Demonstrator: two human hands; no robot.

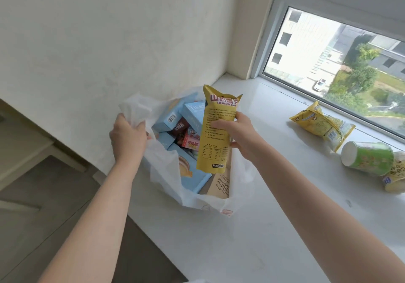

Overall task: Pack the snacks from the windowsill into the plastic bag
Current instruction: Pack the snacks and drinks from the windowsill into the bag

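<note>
**A:** What is the right hand (237, 133) doing?

**B:** It grasps a yellow Chinese yam chip packet (215, 129) round its middle, thumb on the near side, fingers wrapped behind. The packet stands upright, its lower end hanging just over the mouth of the white plastic bag (166, 164).

**A:** And the left hand (128, 135)?

**B:** Clenched on a bunch of the bag's rim at the far left, holding it up and back so the mouth gapes. Inside I see light blue boxes (169, 116), a brown chocolate pack (179, 127), a pink-red packet (192, 142), and a beige packet (220, 184) on the right.

**A:** So how should the packet go in?

**B:** I'd judge the open slot is on the right, above the beige packet. Lower it bottom first, slide it down alongside that one, and let go only once it is below the rim. The bag is thin, so keep the left hand pulling the rim taut, or the plastic may fold inward and catch the corner.

**A:** What is left?

**B:** On the white windowsill (274, 173), well apart to the right: a yellow popcorn bag (322, 125), a green paper cup (368, 158) on its side, and another yellow packet (394, 179) touching it.
</note>
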